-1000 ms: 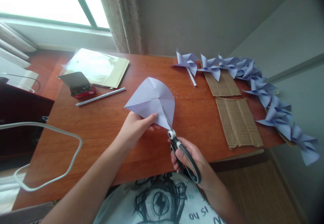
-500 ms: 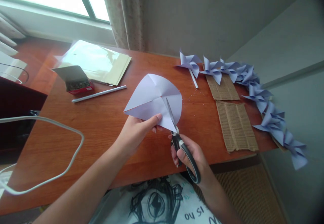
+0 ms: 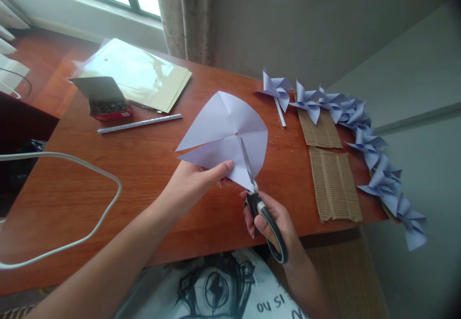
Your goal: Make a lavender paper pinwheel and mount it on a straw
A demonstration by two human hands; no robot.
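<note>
My left hand [image 3: 196, 182] pinches the near edge of a pale lilac creased paper sheet [image 3: 225, 129], holding it lifted above the wooden table [image 3: 154, 189]. My right hand [image 3: 273, 223] grips black-handled scissors [image 3: 260, 208]. Their blades reach into the sheet from its near corner toward the middle fold. A slit on the sheet's left side gapes open.
Several finished lilac pinwheels [image 3: 360, 127] line the table's right edge beside two corrugated cardboard pieces [image 3: 334, 179]. A white stick [image 3: 139, 123], an open red box of pins [image 3: 106, 103] and a plastic-wrapped paper stack [image 3: 140, 76] lie at the back left. A white cable [image 3: 72, 165] loops at the left.
The scissor blades have advanced deeper toward the sheet's centre. The slit on the left side of the sheet has spread open. The view has tilted slightly down and left.
</note>
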